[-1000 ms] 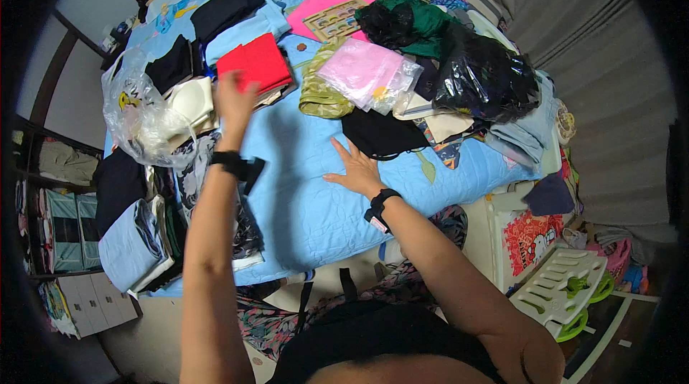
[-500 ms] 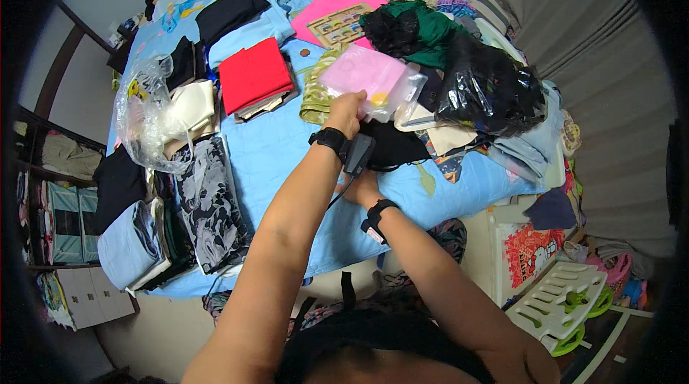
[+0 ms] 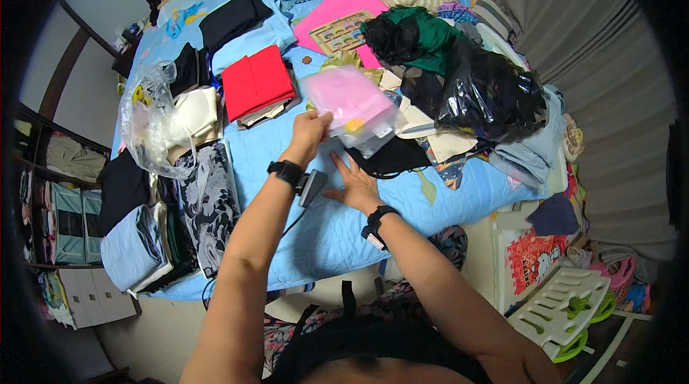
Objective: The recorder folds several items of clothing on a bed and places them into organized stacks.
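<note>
My left hand [image 3: 310, 131] is closed on the near left edge of a pink folded item in a clear plastic packet [image 3: 350, 97], with a yellow spot near its lower end. The packet is slightly blurred and covers much of an olive patterned cloth [image 3: 343, 59]. Below it, my right hand [image 3: 357, 186] holds nothing, fingers spread over the blue quilt [image 3: 287, 262]. Just right of those fingertips lies a black cloth [image 3: 393, 157]. Left of the packet stands a folded stack topped by a red garment [image 3: 257, 82].
A shiny black plastic bag [image 3: 495, 97] and a green garment [image 3: 420, 32] crowd the right side. On the left lie a clear plastic bag [image 3: 143, 125], a grey floral garment [image 3: 208, 204] and folded light-blue clothes [image 3: 133, 240]. A white slotted rack [image 3: 560, 305] stands on the floor at right.
My left hand has shifted left with the pink packet, uncovering cloths on the right. The right hand, partly hidden before, now shows with fingers spread on the quilt.
</note>
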Demonstrator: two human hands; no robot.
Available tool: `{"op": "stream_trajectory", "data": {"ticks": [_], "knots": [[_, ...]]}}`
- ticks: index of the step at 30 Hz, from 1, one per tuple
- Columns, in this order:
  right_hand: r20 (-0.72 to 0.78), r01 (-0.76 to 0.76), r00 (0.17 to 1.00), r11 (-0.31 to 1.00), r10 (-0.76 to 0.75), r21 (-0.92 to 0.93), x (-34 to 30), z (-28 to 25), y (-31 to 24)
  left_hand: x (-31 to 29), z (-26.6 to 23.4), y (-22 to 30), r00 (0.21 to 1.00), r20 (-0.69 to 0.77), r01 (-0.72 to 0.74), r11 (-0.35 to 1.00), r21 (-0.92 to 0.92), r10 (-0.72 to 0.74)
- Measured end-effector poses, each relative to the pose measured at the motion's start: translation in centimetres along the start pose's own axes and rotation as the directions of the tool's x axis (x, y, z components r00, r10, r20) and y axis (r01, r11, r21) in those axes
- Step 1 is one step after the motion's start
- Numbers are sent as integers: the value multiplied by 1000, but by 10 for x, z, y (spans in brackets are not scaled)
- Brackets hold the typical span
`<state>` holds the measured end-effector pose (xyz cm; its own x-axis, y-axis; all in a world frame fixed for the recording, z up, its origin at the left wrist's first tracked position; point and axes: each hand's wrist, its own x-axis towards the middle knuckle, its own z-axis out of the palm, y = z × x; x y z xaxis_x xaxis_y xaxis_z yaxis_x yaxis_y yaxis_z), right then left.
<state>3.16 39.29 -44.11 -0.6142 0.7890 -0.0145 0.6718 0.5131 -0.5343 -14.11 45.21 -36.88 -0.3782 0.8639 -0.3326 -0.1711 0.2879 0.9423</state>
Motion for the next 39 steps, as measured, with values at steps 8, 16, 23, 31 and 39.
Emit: {"op": "stream_trajectory", "data": {"ticks": [8,16,23,31,39], "knots": [[97,-61,994,997,57,40,3,-6,-3,-15,-46,33,932,-35,-340,906,253,360],[161,-96,984,990,79,104,3,-10,-8,55,-31,82,955,31,-266,896,-354,296],[91,-69,994,994,61,85,2,-10,-4,74,-19,-43,840,170,-479,558,678,514],[127,-85,989,996,80,30,-3,-9,-7,-43,-43,-22,998,-15,55,925,-377,-65],[239,-132,958,984,158,-123,5,-6,-32,-211,-134,-100,879,-114,314,741,-594,-464]]}}
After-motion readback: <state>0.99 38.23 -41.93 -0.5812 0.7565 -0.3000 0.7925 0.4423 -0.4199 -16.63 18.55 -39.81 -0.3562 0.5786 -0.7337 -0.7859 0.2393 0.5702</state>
